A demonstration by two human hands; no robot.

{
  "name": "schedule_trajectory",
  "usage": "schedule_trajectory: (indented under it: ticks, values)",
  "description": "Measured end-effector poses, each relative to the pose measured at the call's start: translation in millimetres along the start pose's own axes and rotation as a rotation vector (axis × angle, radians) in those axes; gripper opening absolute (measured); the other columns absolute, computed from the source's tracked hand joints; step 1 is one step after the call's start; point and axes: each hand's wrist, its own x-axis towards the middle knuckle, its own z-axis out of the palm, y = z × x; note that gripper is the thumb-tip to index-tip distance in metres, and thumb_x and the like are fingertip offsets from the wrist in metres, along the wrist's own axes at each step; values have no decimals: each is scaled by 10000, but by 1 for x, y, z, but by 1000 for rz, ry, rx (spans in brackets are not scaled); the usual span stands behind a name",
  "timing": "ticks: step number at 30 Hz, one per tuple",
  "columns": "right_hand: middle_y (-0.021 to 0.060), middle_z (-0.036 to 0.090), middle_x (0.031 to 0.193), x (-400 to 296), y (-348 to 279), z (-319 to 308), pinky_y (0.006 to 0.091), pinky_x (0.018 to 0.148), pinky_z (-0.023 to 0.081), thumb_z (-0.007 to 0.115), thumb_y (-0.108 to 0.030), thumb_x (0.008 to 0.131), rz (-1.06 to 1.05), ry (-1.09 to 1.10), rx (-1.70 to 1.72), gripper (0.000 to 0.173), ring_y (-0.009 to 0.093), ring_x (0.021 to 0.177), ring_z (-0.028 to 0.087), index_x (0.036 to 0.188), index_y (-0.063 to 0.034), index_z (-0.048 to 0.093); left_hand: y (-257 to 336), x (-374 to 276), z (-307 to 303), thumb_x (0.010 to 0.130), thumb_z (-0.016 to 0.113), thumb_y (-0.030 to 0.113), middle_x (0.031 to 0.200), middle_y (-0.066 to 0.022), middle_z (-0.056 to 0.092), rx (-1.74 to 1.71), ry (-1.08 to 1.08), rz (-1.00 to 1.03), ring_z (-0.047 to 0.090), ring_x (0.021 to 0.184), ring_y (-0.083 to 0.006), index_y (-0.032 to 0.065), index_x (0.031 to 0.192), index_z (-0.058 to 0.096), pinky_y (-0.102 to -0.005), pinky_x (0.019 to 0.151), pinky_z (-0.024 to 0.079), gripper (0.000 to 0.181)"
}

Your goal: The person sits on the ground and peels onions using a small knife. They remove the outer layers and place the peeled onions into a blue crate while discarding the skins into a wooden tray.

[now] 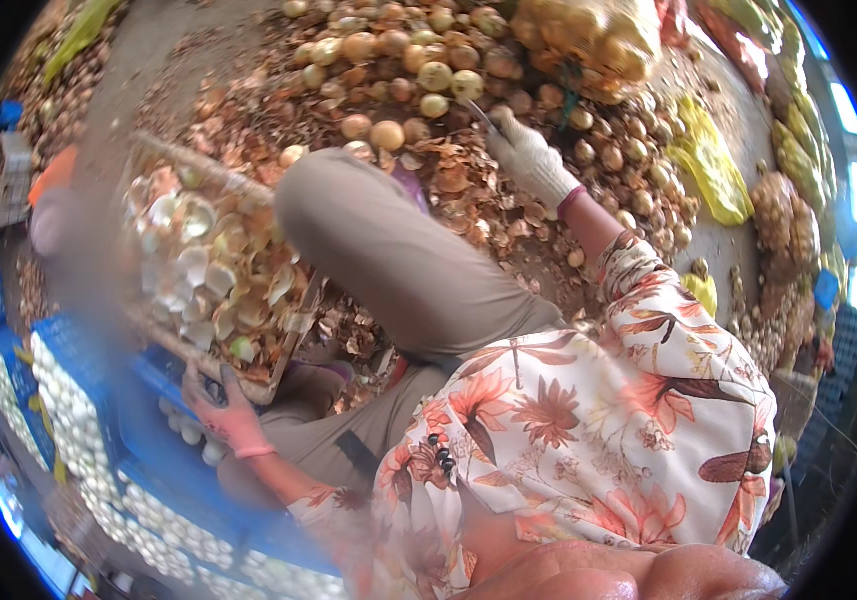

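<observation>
My right hand (527,157), in a white knit glove, holds a knife (479,114) by its handle. The blade tip reaches a yellow onion (467,85) at the near side of a loose onion heap (398,56). Lower left, my left hand (227,416) wears a pink glove with dark fingertips. Its fingers and thumb straddle the rim of a wooden crate (203,166), seemingly gripping it. Pale peeled onion layers (200,274) and brown skins fill the crate beside my bent knee.
Onion skins (451,180) litter the floor around my legs. A full net sack of onions (593,45) stands beyond my right hand. Blue crates (151,420) with peeled white onions (72,397) line the left. A yellow net bag (713,169) lies at right. A blur covers part of the left side.
</observation>
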Motion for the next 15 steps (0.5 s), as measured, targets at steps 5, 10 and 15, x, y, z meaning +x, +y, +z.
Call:
schedule_trajectory:
  ticks: [5,10,15]
  values:
    - [265,683,1038,-66,56,-2,485,832,542,497,-297,999,291,-174,-54,382,415,990,675,1335,-118,523,35,-7,16,881,733,173,1320,-211,568,107,-178,72,529,1225,-378,-4,1329,567,-461,1052,409,510]
    - [244,685,1020,-42,19,50,483,823,534,495,-300,1007,51,-209,31,364,402,965,675,1347,-182,549,28,-10,36,848,726,150,1276,-207,577,135,-277,197,526,1202,-393,44,1327,585,-489,1063,371,510]
    - [220,686,882,26,-31,94,519,711,526,546,-252,952,-228,-73,3,273,421,828,673,1164,-85,589,36,-18,37,844,719,122,1346,-220,540,109,-317,158,498,1267,-405,0,1333,557,-473,1083,376,529]
